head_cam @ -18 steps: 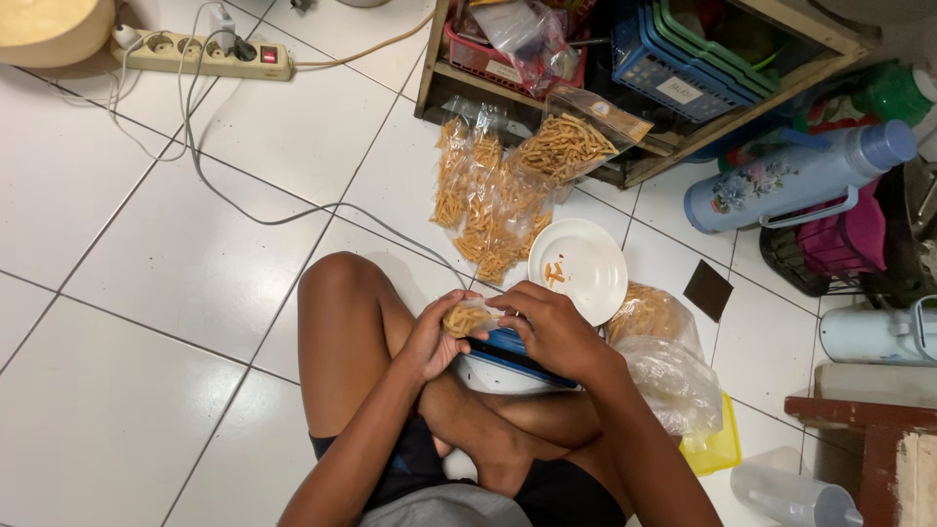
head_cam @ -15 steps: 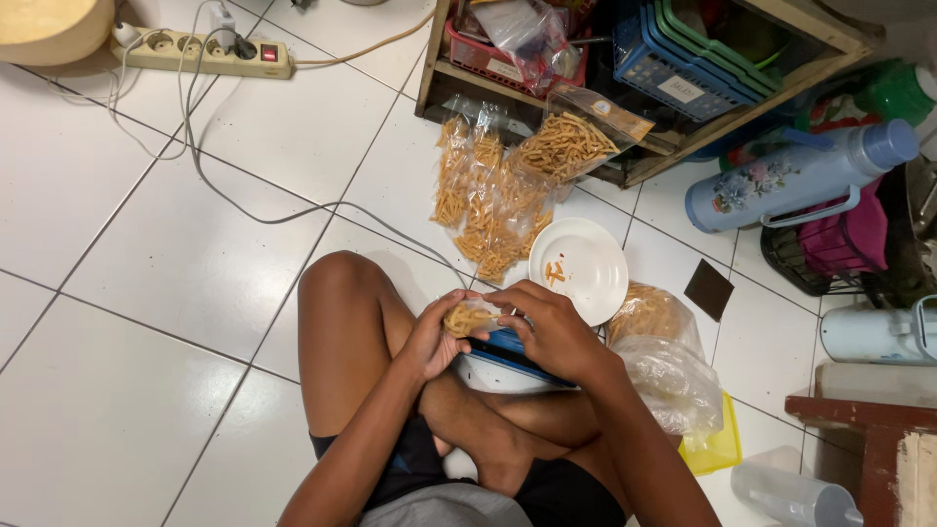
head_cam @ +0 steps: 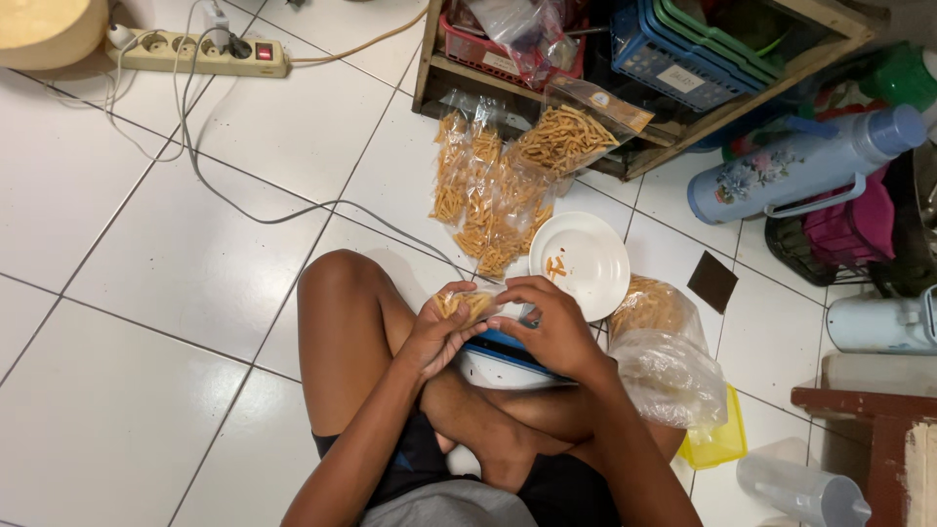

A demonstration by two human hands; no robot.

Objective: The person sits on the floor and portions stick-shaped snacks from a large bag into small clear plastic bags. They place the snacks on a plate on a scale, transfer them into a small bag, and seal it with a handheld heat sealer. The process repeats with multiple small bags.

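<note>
I sit cross-legged on a white tiled floor. My left hand and my right hand together hold a small clear bag of orange snack sticks above my lap. Under my hands lies a white bowl with a blue lid. Just beyond my right hand sits a white plate with a few sticks on it. Several filled snack bags lie on the floor past the plate.
A big clear bag of snack sticks and a yellow container sit at my right. A wooden shelf with baskets, a blue flask, a power strip with cables, and a wooden stool stand around.
My hands lifted the small bag slightly and turned it, the left thumb now over its top. The view shifted a little.
</note>
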